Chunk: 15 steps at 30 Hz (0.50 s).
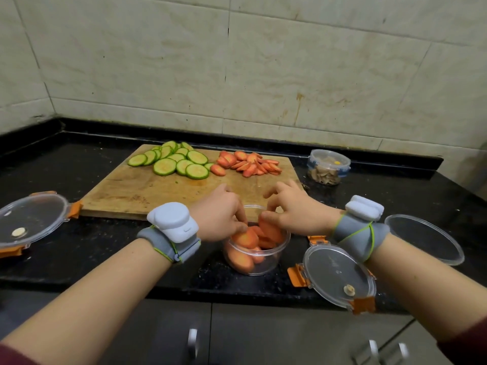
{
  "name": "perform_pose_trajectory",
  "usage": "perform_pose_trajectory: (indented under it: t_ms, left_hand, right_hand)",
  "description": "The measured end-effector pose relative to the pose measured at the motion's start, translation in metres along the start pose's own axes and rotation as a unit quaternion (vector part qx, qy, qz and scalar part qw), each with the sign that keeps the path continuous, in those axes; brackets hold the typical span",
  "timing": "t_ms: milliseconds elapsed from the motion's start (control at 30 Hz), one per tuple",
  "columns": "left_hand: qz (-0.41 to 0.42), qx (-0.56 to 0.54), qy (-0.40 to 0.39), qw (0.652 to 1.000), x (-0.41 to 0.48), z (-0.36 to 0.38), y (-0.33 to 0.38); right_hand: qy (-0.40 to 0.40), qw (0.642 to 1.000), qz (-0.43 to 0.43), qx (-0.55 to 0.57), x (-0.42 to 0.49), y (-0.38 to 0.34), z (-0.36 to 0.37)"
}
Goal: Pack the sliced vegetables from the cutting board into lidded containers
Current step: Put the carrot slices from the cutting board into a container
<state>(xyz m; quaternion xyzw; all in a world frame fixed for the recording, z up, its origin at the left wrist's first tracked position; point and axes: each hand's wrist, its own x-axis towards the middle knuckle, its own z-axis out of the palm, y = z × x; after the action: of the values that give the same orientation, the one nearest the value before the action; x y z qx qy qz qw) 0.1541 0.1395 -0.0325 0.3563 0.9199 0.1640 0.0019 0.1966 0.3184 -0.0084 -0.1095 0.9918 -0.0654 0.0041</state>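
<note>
A clear round container (255,264) stands at the counter's front edge, holding several orange carrot slices. My left hand (220,216) reaches into it from the left and pinches a carrot slice (245,237). From the right, my right hand (292,209) pinches another carrot slice (271,227) over the container's mouth. On the wooden cutting board (147,191) behind lie green cucumber slices (171,160) at the far left and more carrot slices (247,163) at the far right.
A clear lid with orange clips (340,275) lies right of the container, and a second such lid (31,219) lies at the far left. An open clear container (424,238) sits at the right. A lidded blue-rimmed tub (328,166) stands behind. Tiled wall at the back.
</note>
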Motion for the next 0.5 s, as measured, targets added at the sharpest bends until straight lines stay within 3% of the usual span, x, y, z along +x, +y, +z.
perform_pose_trajectory:
  t_ms: [67,167,333,500]
  left_hand:
    - [0.015,0.037,0.018,0.999,0.0,0.001,0.002]
    - [-0.007,0.076,0.041,0.996,0.001,0.003,0.004]
    - [-0.082,0.007,0.015,0.997,0.004,0.009,-0.001]
    - [-0.084,0.002,0.012,0.996,0.007,0.011,-0.003]
  right_hand:
    - [-0.047,0.997,0.02,0.057,-0.002,-0.001,-0.002]
    - [-0.088,0.996,0.024,0.021,-0.002,0.0,0.004]
    - [-0.112,0.993,0.019,0.042,-0.003,0.002,0.0]
    - [-0.124,0.983,0.011,0.139,-0.005,-0.003,-0.009]
